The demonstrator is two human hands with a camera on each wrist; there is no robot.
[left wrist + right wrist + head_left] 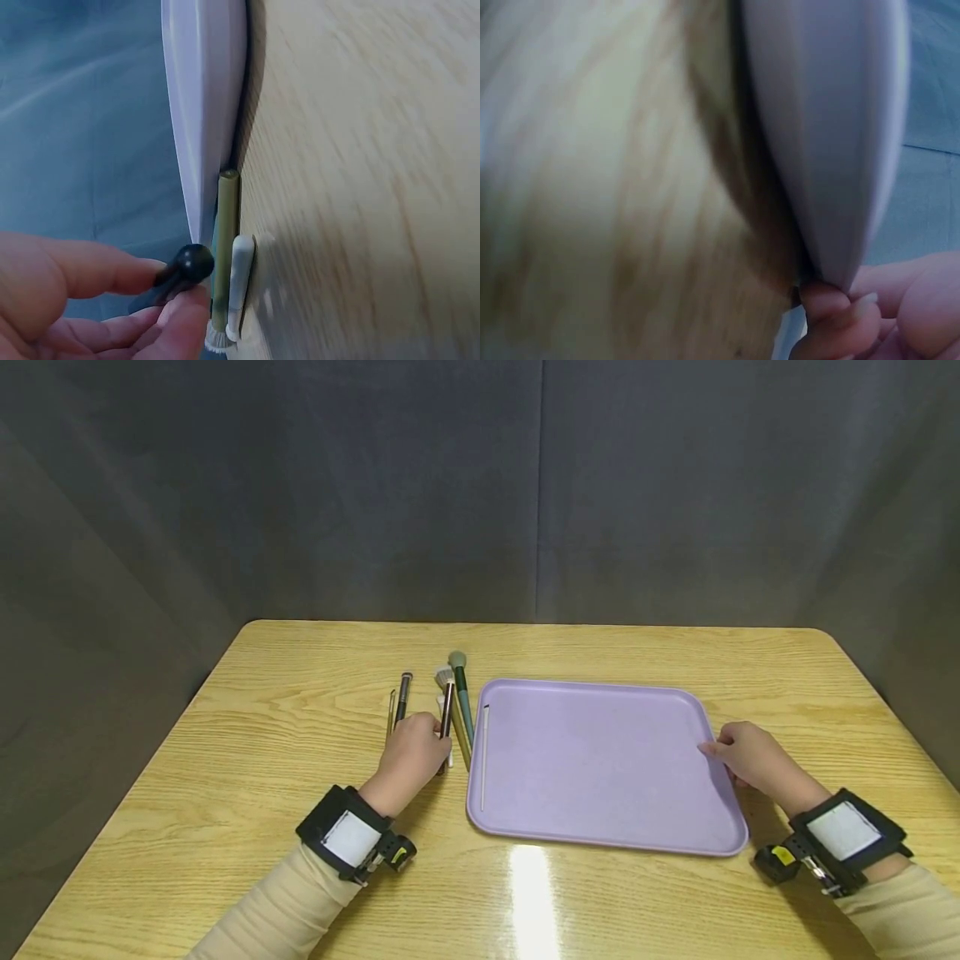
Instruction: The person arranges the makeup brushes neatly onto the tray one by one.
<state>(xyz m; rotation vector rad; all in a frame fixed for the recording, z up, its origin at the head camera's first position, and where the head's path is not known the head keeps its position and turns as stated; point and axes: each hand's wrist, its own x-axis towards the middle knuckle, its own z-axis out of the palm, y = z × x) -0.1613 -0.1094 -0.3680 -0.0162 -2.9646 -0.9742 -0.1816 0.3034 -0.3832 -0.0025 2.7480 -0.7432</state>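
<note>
My left hand [411, 753] pinches a dark-handled brush [447, 710] between thumb and fingers, left of the purple tray [592, 760]. In the left wrist view the rounded black end of that brush [196, 262] points out from the fingers [112, 270]. My right hand [757, 762] grips the tray's right rim, thumb on top; the right wrist view shows fingertips [836, 319] at the tray's edge [832, 150]. A thin white brush [484, 760] lies inside the tray along its left side.
Between the left hand and tray lie a green brush [463, 697], an olive-handled brush [227, 247] and a white-handled one [241, 277]. Left of them are a black brush [403, 696] and a thin gold tool [390, 714]. The wooden table [300, 693] ends at a dark curtain [375, 493].
</note>
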